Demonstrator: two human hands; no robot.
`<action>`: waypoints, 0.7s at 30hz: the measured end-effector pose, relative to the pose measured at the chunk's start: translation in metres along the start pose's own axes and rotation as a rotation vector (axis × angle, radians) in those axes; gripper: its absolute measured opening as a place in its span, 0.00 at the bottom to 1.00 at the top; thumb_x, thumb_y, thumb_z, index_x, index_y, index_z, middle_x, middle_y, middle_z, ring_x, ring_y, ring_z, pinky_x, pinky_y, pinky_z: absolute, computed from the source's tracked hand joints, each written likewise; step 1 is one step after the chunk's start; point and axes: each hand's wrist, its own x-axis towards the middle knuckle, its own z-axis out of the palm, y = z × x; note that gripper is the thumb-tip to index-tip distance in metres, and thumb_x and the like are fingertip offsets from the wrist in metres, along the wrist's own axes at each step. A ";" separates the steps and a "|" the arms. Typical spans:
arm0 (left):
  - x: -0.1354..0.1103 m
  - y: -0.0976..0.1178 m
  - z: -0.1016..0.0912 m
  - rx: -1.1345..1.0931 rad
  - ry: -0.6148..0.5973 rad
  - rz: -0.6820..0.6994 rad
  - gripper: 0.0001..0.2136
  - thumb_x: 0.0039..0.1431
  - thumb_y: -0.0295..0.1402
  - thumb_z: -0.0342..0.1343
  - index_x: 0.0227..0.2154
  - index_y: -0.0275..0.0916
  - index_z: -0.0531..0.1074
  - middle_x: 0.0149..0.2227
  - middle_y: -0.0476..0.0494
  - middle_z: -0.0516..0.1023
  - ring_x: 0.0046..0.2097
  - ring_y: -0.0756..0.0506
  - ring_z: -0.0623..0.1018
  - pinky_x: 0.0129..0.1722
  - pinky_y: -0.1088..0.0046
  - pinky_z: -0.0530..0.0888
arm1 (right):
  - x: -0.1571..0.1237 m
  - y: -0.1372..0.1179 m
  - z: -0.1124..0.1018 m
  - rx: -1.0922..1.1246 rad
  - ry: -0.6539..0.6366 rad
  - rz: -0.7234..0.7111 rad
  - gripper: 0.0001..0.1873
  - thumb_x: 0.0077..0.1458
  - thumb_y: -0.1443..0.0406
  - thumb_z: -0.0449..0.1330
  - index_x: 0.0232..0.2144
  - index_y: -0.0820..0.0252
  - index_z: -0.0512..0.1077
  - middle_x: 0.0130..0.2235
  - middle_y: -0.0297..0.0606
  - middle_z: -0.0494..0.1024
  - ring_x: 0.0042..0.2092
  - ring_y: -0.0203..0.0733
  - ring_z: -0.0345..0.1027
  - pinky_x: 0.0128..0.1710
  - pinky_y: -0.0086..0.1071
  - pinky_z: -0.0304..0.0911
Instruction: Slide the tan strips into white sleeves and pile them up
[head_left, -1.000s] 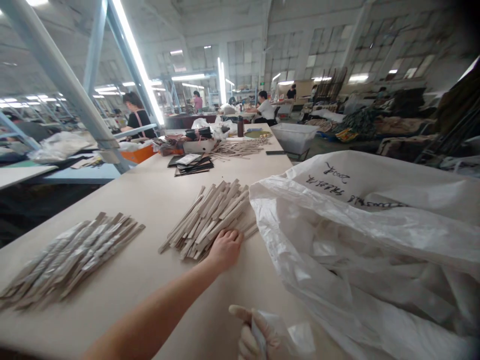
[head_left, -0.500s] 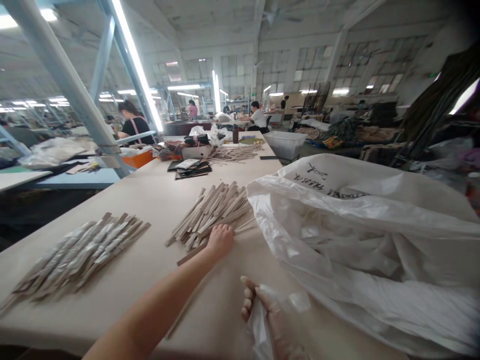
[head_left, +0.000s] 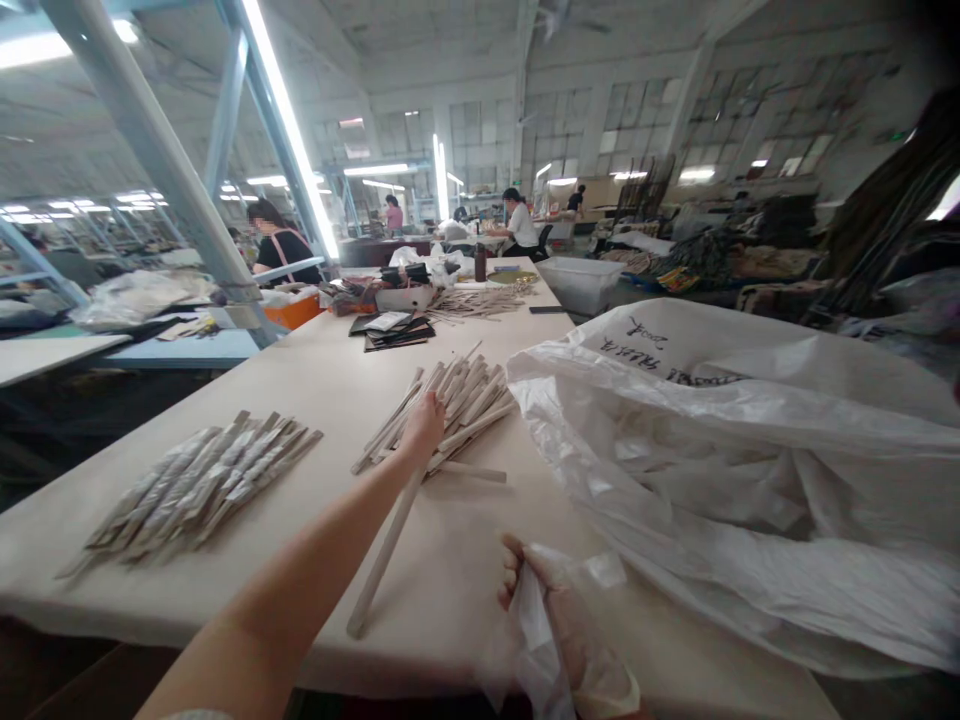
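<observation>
Clenching crinkly clear film (head_left: 527, 615) by the table's (head_left: 300, 395) near edge is the gloved right hand (head_left: 562, 630); the left hand (head_left: 421, 425) tops flat pale strips (head_left: 474, 395), grip unclear.

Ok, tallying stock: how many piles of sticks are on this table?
3: left pile toward the near corner, middle pile under the left hand, far pile at the back. More may hide under the big bag.

left hand (head_left: 422, 428) farther up the stick pile (head_left: 461, 395), one long stick (head_left: 379, 565) drawn toward the near edge, right hand (head_left: 559, 625) and its plastic film (head_left: 525, 625) higher
</observation>
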 end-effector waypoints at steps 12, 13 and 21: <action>-0.082 -0.037 -0.047 0.179 -0.182 -0.008 0.13 0.49 0.45 0.52 0.29 0.40 0.69 0.23 0.48 0.72 0.27 0.44 0.72 0.25 0.71 0.62 | 0.005 -0.001 -0.010 0.168 -0.206 0.007 0.17 0.41 0.66 0.65 0.37 0.63 0.74 0.26 0.33 0.76 0.28 0.32 0.68 0.29 0.25 0.63; -0.103 -0.048 -0.039 0.199 -0.240 -0.034 0.13 0.45 0.45 0.55 0.27 0.40 0.69 0.22 0.48 0.72 0.25 0.44 0.71 0.24 0.72 0.61 | 0.006 -0.001 -0.009 0.171 -0.210 0.013 0.17 0.41 0.67 0.64 0.37 0.63 0.74 0.29 0.35 0.77 0.31 0.33 0.70 0.32 0.26 0.64; -0.155 -0.066 -0.010 0.080 -0.398 -0.069 0.06 0.49 0.36 0.49 0.22 0.41 0.61 0.26 0.48 0.70 0.30 0.46 0.71 0.31 0.71 0.64 | 0.005 0.000 -0.005 0.048 -0.105 -0.025 0.14 0.48 0.63 0.59 0.39 0.59 0.74 0.43 0.38 0.77 0.46 0.37 0.68 0.49 0.31 0.58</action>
